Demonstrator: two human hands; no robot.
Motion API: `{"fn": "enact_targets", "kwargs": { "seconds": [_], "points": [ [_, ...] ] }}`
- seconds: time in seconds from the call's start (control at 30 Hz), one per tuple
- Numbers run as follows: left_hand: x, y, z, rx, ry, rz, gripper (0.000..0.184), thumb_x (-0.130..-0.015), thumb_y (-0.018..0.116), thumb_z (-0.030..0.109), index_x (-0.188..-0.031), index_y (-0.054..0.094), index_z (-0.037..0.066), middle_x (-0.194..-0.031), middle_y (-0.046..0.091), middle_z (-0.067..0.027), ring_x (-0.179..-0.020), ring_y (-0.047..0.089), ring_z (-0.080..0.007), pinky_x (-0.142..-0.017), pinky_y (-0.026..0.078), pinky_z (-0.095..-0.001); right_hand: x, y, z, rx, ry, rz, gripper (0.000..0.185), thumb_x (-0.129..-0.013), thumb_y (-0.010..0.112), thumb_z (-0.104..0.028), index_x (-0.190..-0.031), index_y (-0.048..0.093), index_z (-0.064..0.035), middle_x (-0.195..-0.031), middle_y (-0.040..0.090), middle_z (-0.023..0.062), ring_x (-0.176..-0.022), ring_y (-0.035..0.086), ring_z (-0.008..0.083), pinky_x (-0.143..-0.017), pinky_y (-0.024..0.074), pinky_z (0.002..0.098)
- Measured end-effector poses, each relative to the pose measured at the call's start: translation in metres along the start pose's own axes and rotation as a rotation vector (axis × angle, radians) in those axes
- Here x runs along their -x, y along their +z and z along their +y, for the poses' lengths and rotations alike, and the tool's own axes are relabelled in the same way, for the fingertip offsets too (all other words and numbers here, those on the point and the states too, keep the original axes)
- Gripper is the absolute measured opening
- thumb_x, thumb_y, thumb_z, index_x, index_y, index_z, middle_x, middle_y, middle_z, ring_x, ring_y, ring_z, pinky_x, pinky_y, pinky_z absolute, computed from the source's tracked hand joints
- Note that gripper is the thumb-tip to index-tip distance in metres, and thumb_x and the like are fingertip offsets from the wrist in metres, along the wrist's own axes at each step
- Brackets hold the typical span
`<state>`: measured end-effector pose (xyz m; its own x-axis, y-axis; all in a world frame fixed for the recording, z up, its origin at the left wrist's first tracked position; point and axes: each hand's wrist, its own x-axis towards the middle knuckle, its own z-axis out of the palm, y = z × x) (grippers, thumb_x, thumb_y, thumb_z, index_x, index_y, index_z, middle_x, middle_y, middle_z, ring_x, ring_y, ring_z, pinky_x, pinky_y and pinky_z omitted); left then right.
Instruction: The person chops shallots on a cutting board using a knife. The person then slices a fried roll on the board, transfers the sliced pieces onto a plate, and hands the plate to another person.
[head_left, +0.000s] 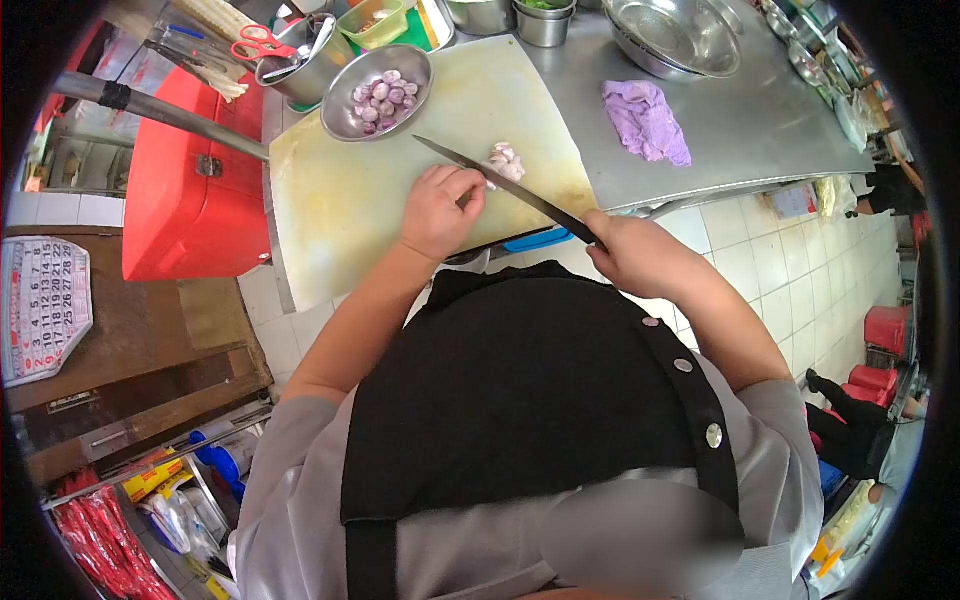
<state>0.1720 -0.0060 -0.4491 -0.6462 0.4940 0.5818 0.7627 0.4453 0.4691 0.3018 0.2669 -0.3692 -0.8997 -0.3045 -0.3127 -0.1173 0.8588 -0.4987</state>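
Observation:
My right hand [640,253] is closed round the handle of a long knife [530,198], whose blade slants up and left over the cutting board [350,215]. Just left of the blade, my left hand [442,208] rests on the board with its fingers curled; what they hold, if anything, is hidden. Beyond the blade lies a small heap of pale cut pieces [506,163]. A metal bowl [340,118] of small purple shallots [385,100] stands at the board's far left part.
A purple cloth [645,122] lies on the steel counter [735,150]. Metal bowls [680,35] are at the back. Red scissors [262,42] lean in a metal pot [320,75] near a red box [185,190]. Another person [855,430] is at the lower right.

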Motion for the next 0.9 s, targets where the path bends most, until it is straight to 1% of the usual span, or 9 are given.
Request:
{"fn": "enact_targets", "kwargs": {
  "seconds": [0.03, 0.13, 0.23, 0.33, 0.43, 0.63, 0.73, 0.83, 0.9],
  "points": [
    [0.000, 0.001, 0.000, -0.002, -0.008, -0.002, 0.011, -0.078, 0.074, 0.003, -0.087, 0.069, 0.008, -0.085, 0.069, -0.0072, -0.081, 0.065, -0.0301, -0.074, 0.053, -0.0418, 0.004, -0.001, 0.002, -0.016, -0.019, 0.015, 0.023, -0.099, 0.060, -0.018, -0.112, 0.054, -0.0012, -0.095, 0.068, 0.0255, -0.092, 0.067, 0.0463, -0.080, 0.0515, 0.0553],
    [0.001, 0.001, 0.002, -0.010, -0.036, 0.004, 0.010, -0.079, 0.074, 0.003, -0.088, 0.071, 0.007, -0.086, 0.071, -0.0093, -0.082, 0.067, -0.0309, -0.075, 0.054, -0.0410, -0.009, 0.011, 0.001, -0.004, 0.043, -0.039, 0.021, -0.098, 0.059, -0.016, -0.112, 0.056, -0.0016, -0.096, 0.069, 0.0260, -0.095, 0.067, 0.0471, -0.083, 0.0524, 0.0557],
    [0.000, 0.000, 0.001, -0.011, -0.030, -0.008, 0.011, -0.079, 0.074, 0.003, -0.088, 0.071, 0.007, -0.086, 0.071, -0.0092, -0.082, 0.067, -0.0309, -0.075, 0.054, -0.0410, -0.017, 0.013, -0.003, 0.029, 0.048, -0.036, 0.022, -0.098, 0.060, -0.017, -0.113, 0.056, -0.0025, -0.096, 0.069, 0.0257, -0.094, 0.067, 0.0469, -0.082, 0.0523, 0.0553],
    [-0.001, 0.001, -0.001, 0.002, -0.006, 0.000, 0.011, -0.079, 0.074, 0.002, -0.087, 0.069, 0.008, -0.084, 0.069, -0.0069, -0.081, 0.065, -0.0301, -0.075, 0.053, -0.0412, -0.007, 0.000, 0.002, -0.020, 0.024, -0.053, 0.023, -0.099, 0.060, -0.018, -0.115, 0.055, -0.0031, -0.094, 0.069, 0.0257, -0.093, 0.067, 0.0474, -0.081, 0.0519, 0.0555],
    [0.000, 0.002, 0.001, 0.005, 0.007, 0.030, 0.011, -0.078, 0.074, 0.002, -0.087, 0.069, 0.008, -0.083, 0.068, -0.0071, -0.081, 0.065, -0.0296, -0.074, 0.053, -0.0410, 0.012, -0.016, -0.006, -0.066, 0.058, -0.060, 0.023, -0.099, 0.059, -0.017, -0.116, 0.054, -0.0034, -0.092, 0.069, 0.0259, -0.092, 0.066, 0.0480, -0.081, 0.0511, 0.0560],
    [-0.001, 0.000, 0.002, 0.001, 0.001, 0.008, 0.012, -0.078, 0.074, 0.002, -0.087, 0.068, 0.007, -0.083, 0.068, -0.0075, -0.080, 0.065, -0.0295, -0.075, 0.053, -0.0410, 0.008, -0.006, 0.001, -0.051, 0.065, -0.083, 0.023, -0.099, 0.059, -0.016, -0.117, 0.054, -0.0031, -0.095, 0.069, 0.0261, -0.094, 0.066, 0.0476, -0.082, 0.0515, 0.0555],
    [-0.001, 0.000, 0.001, -0.009, 0.001, 0.003, 0.012, -0.078, 0.074, 0.002, -0.087, 0.068, 0.007, -0.083, 0.068, -0.0075, -0.080, 0.065, -0.0295, -0.075, 0.053, -0.0412, 0.005, 0.000, 0.006, -0.059, 0.011, -0.056, 0.026, -0.099, 0.060, -0.017, -0.120, 0.053, -0.0032, -0.088, 0.068, 0.0240, -0.089, 0.066, 0.0465, -0.079, 0.0500, 0.0553],
    [-0.001, 0.000, 0.001, 0.001, -0.006, 0.000, 0.012, -0.078, 0.074, 0.002, -0.088, 0.068, 0.007, -0.083, 0.069, -0.0075, -0.080, 0.065, -0.0294, -0.076, 0.053, -0.0411, 0.001, -0.001, 0.004, -0.078, 0.059, -0.093, 0.026, -0.099, 0.059, -0.018, -0.120, 0.054, -0.0028, -0.090, 0.068, 0.0251, -0.089, 0.066, 0.0468, -0.079, 0.0504, 0.0554],
    [-0.001, -0.001, 0.002, -0.004, -0.024, -0.009, 0.012, -0.078, 0.074, 0.002, -0.087, 0.068, 0.007, -0.083, 0.069, -0.0075, -0.081, 0.065, -0.0294, -0.076, 0.053, -0.0410, -0.005, 0.007, 0.008, -0.044, 0.039, -0.071, 0.026, -0.099, 0.059, -0.018, -0.119, 0.054, -0.0025, -0.091, 0.068, 0.0252, -0.089, 0.066, 0.0467, -0.079, 0.0507, 0.0551]
  ]
}}
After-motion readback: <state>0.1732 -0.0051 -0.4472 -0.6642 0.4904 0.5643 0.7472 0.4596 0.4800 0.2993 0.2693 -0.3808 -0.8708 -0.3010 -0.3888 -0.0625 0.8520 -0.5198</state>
